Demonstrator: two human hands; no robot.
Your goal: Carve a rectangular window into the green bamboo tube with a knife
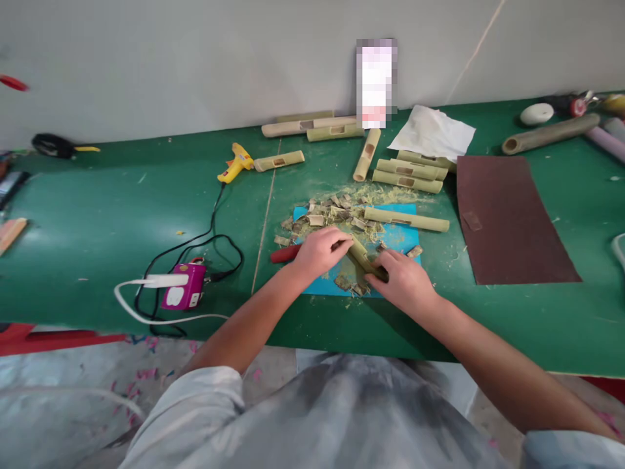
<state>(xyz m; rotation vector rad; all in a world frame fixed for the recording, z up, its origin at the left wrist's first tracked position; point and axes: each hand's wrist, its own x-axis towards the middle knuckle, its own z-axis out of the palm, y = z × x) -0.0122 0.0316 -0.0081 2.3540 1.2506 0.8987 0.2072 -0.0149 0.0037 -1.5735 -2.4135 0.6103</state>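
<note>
A short green bamboo tube (360, 253) slants between my hands over a blue mat (323, 285). My left hand (322, 251) is closed at its upper end, thumb and fingers pinched there. Around the lower end, my right hand (403, 277) is wrapped. A red handle (284, 254) shows beside my left hand; the rest of it is hidden. Bamboo chips (317, 220) and shavings lie heaped on the mat just beyond my hands. Another bamboo tube with a cut slot (407, 219) lies across the mat's far right part.
Several slotted bamboo tubes (407, 181) lie farther back, near a white tissue (432, 132) and a propped phone (375, 85). A yellow glue gun (236, 163) trails its cord to a purple power adapter (184, 286). On the right lies a brown sheet (512, 221).
</note>
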